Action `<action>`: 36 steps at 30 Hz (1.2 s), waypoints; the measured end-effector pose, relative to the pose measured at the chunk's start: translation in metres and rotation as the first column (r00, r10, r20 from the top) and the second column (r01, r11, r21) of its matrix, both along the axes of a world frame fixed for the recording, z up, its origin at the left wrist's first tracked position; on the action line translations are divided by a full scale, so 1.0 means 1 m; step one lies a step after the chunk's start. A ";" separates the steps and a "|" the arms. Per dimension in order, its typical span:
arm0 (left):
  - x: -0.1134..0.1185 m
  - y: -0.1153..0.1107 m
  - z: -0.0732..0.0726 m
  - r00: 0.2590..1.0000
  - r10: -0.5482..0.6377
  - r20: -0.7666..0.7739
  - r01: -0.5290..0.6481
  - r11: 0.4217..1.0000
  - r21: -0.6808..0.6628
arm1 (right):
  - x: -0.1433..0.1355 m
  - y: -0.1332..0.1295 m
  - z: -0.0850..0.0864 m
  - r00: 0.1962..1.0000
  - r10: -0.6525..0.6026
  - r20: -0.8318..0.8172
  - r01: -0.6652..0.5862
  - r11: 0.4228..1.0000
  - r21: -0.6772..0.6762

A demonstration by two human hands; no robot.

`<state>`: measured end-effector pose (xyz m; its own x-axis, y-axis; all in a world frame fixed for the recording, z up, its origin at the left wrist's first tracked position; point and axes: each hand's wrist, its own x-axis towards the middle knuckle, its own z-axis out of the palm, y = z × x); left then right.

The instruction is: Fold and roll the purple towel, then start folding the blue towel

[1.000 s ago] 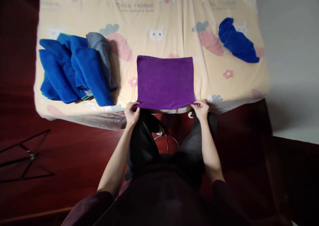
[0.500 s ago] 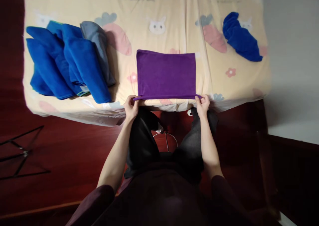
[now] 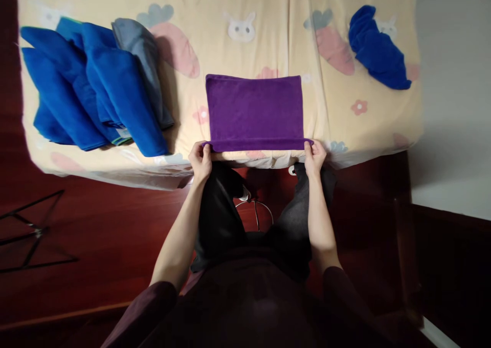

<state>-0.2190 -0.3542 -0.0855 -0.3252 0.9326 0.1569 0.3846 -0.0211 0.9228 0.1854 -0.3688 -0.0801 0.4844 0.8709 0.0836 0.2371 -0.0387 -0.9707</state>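
The person sits at the near edge of the bed (image 3: 268, 51), both forearms reaching forward over dark trousers (image 3: 220, 210). The purple cloth (image 3: 255, 107) lies flat on the bed beside the middle of that near edge, a rough rectangle with its long sides running left to right. Along its near side runs a narrow turned-over band, the 2 ends of which poke out slightly past the cloth's sides. The left hand (image 3: 200, 159) has thumb and fingers clamped on the left end of this band, and the right hand (image 3: 315, 156) pinches the right end the same way. Toward the bed's left edge, a heap of blue garments (image 3: 126, 84) spreads loosely, reaching close to the near left corner, with a grey cloth (image 3: 144, 56) against its right side. Well apart from these, near the bed's right edge and farther back than the near right corner, rests a bunched blue cloth (image 3: 379, 48). On the dark red floor (image 3: 107, 245), left of the person, are the thin black legs of a stand (image 3: 37, 232).
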 end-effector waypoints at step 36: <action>0.021 -0.001 0.002 0.961 0.235 -0.145 -0.244 0.969 -0.045 | -0.013 0.011 -0.010 0.938 -0.234 0.255 0.249 0.968 -0.026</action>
